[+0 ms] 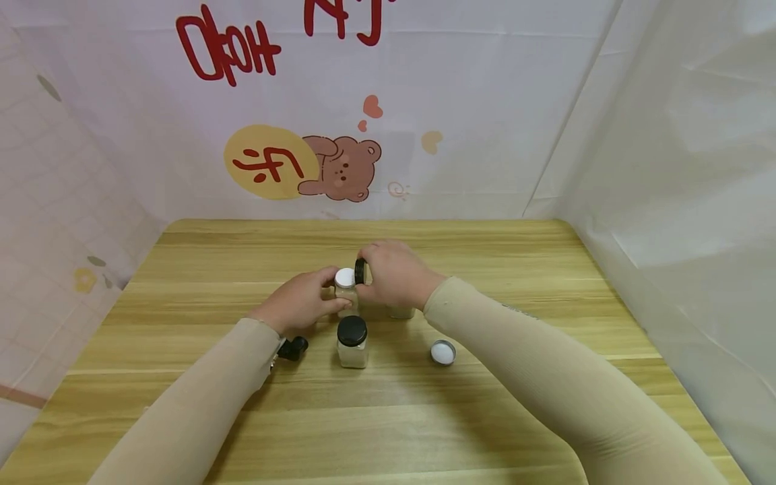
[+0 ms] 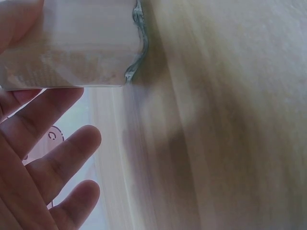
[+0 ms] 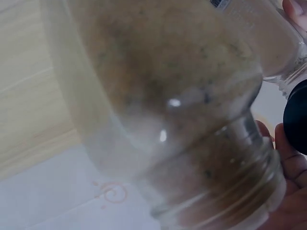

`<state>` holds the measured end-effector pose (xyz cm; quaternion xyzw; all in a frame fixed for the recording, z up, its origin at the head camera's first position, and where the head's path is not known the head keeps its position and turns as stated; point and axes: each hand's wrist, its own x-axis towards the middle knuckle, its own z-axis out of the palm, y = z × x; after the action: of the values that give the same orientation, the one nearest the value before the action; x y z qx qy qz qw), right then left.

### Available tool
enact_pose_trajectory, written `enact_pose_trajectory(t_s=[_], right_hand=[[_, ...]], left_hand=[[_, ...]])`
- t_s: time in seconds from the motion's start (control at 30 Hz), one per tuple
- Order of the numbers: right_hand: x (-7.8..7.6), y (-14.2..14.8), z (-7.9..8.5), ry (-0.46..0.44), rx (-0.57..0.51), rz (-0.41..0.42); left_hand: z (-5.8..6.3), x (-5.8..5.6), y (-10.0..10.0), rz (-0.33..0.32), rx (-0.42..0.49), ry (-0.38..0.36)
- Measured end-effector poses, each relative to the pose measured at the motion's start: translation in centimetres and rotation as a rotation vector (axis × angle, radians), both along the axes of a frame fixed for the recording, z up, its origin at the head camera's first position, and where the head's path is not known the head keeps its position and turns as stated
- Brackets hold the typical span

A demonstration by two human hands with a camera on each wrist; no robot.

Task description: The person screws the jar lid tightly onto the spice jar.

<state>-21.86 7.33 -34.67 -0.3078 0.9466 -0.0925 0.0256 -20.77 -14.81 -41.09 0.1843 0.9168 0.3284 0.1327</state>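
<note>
Beneath the fingers (image 1: 327, 275) I see a wood-grain table (image 1: 515, 424). Well beyond them, my head view gives me a white backdrop (image 1: 479, 81) printed with a brown bear (image 1: 348, 172), a yellow disc (image 1: 267, 162), hearts (image 1: 372, 107) and, higher up, red lettering (image 1: 228, 48). Pale sheets (image 1: 679, 168) stand well out to the fingers' left and right.

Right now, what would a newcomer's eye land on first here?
Mid-table, the black lid tipped on edge in the right hand, close beside the white-topped jar that the left hand grips. Nearer the camera, a black-capped jar stands upright, with a loose lid white side up to its right. Behind the table, a printed brown bear stands out on the white backdrop.
</note>
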Motion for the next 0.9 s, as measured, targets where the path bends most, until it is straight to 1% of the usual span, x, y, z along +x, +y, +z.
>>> enact_pose_trajectory(t_s=[0.2,0.33,0.67,0.9], right_hand=[[0.1,-0.3,0.1,-0.040,-0.044,0.026],[0.1,-0.4,0.2,-0.032,-0.052,0.036],[0.0,-0.9,0.2,-0.008,-0.015,0.046],[-0.1,-1.3,0.1,-0.011,-0.001,0.057]], left_hand=[[-0.1,-0.1,-0.1,-0.003,-0.001,0.004],[-0.1,-0.1,-0.1,-0.003,-0.001,0.008],[-0.1,-0.2,-0.2,-0.009,-0.011,0.020],[-0.1,-0.1,-0.3,-0.002,-0.022,0.022]])
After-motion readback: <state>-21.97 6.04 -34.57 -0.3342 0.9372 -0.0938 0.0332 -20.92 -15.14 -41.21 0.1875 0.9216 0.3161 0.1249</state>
